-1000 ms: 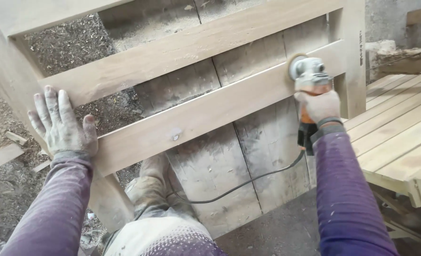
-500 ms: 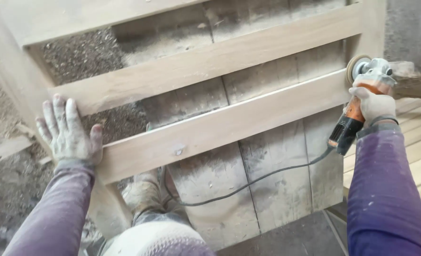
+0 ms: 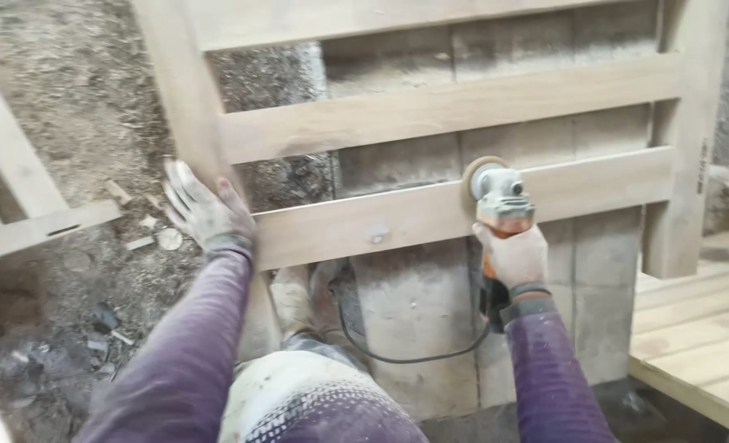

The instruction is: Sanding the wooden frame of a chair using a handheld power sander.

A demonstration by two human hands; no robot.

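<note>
Against the lower rail (image 3: 430, 217) of the wooden frame (image 3: 676, 164), an orange-bodied angle grinder (image 3: 500, 205) is gripped by the right hand (image 3: 516, 256), its disc set on the rail's upper edge. Left hand (image 3: 204, 215) is laid flat, fingers spread, on the frame's left post. Black cord (image 3: 405, 354) is looped below.

Dirt floor (image 3: 69, 107) w/ sawdust and wood scraps is seen at left, concrete slabs (image 3: 413, 295) laid below, slatted planks (image 3: 701, 328) stacked at right.
</note>
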